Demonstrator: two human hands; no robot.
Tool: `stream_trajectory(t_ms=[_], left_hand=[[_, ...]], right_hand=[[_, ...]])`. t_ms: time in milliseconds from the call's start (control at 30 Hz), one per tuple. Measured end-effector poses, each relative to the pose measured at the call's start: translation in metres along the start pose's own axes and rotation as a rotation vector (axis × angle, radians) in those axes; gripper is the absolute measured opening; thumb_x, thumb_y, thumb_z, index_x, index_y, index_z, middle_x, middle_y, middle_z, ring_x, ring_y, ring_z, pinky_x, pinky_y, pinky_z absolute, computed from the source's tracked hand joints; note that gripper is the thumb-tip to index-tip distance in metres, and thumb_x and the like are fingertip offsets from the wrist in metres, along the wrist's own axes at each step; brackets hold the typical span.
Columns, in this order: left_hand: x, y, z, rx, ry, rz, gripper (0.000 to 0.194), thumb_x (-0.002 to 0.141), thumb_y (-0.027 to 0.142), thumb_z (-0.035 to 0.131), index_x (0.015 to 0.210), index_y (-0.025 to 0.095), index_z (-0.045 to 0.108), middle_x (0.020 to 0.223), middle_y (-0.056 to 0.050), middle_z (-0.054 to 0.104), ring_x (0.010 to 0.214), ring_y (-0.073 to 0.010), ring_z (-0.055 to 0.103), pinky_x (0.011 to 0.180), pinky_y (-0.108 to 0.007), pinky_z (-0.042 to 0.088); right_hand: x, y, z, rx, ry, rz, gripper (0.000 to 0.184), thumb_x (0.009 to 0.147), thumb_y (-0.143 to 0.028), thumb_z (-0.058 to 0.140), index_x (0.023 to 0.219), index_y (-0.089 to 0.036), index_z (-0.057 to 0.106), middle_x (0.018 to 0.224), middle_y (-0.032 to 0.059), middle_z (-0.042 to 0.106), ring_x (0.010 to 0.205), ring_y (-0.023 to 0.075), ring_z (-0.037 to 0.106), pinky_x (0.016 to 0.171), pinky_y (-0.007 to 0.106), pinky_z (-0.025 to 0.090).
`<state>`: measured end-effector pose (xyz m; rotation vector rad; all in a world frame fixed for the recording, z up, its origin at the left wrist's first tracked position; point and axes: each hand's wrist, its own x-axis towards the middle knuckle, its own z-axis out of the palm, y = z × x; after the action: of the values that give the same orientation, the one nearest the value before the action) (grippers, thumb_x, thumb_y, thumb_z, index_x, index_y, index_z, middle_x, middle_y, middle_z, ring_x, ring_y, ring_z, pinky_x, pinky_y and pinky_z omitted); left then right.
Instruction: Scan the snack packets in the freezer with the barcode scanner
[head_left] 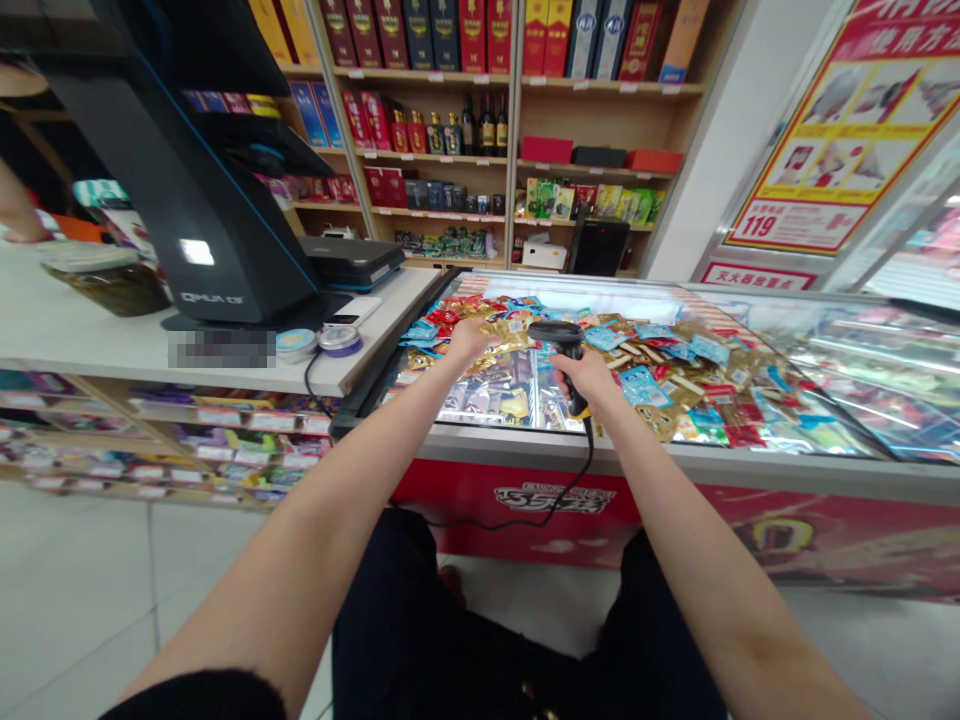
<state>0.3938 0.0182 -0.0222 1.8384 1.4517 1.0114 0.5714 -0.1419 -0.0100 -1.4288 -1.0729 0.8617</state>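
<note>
My right hand (586,375) is closed around the handle of a black barcode scanner (559,340), its head raised over the glass lid of a chest freezer (652,450). The scanner's black cable (577,490) hangs down in front of the freezer. My left hand (469,338) reaches over a heap of small snack packets (660,365) spread on the glass, its fingers curled down onto a golden packet (504,335). Whether it grips the packet or only touches it is not clear.
A black checkout terminal (187,200) stands on the white counter (90,340) at left, with a small round tin (340,340) and a printer (352,262) near it. Shelves of boxes and bottles (480,130) line the back wall. Another person's arm (19,215) shows at far left.
</note>
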Motion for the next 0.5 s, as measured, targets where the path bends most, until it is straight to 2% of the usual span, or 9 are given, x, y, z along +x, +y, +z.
stream_trajectory(t_ms=[133,233,333,500], left_hand=[[0.000,0.010,0.012,-0.028,-0.011,-0.039,0.048,0.068,0.022,0.085,0.114,0.012,0.077,0.104,-0.008,0.078,0.099,-0.0257,0.072,0.088,-0.030,0.054],[0.000,0.026,0.027,-0.067,-0.095,-0.094,0.034,0.071,0.020,0.082,0.104,0.011,0.077,0.089,-0.007,0.076,0.090,-0.0243,0.072,0.080,-0.031,0.055],[0.001,0.050,0.046,-0.150,-0.169,-0.144,0.019,0.074,0.016,0.079,0.091,0.013,0.074,0.086,-0.007,0.074,0.089,-0.0222,0.071,0.077,-0.029,0.055],[0.006,0.103,0.089,-0.375,-0.325,-0.216,0.022,0.074,0.012,0.081,0.092,0.017,0.068,0.089,-0.003,0.073,0.090,-0.0163,0.071,0.083,-0.027,0.058]], right_hand=[[0.003,0.002,-0.010,0.074,0.029,0.026,0.023,0.076,-0.020,0.071,0.069,-0.023,0.049,0.044,-0.0056,0.051,0.033,0.0097,0.042,0.033,0.022,0.035],[0.005,0.003,-0.027,0.140,0.048,0.056,0.021,0.076,-0.022,0.071,0.072,-0.022,0.050,0.046,-0.0054,0.053,0.035,0.0100,0.043,0.033,0.022,0.037],[0.009,0.004,-0.054,0.194,0.077,0.061,0.023,0.077,-0.024,0.071,0.069,-0.022,0.050,0.046,-0.0040,0.053,0.035,0.0103,0.043,0.033,0.023,0.038],[0.017,0.004,-0.110,0.268,0.206,0.009,0.027,0.072,-0.027,0.078,0.071,-0.021,0.052,0.051,-0.0038,0.055,0.037,0.0103,0.046,0.033,0.023,0.038]])
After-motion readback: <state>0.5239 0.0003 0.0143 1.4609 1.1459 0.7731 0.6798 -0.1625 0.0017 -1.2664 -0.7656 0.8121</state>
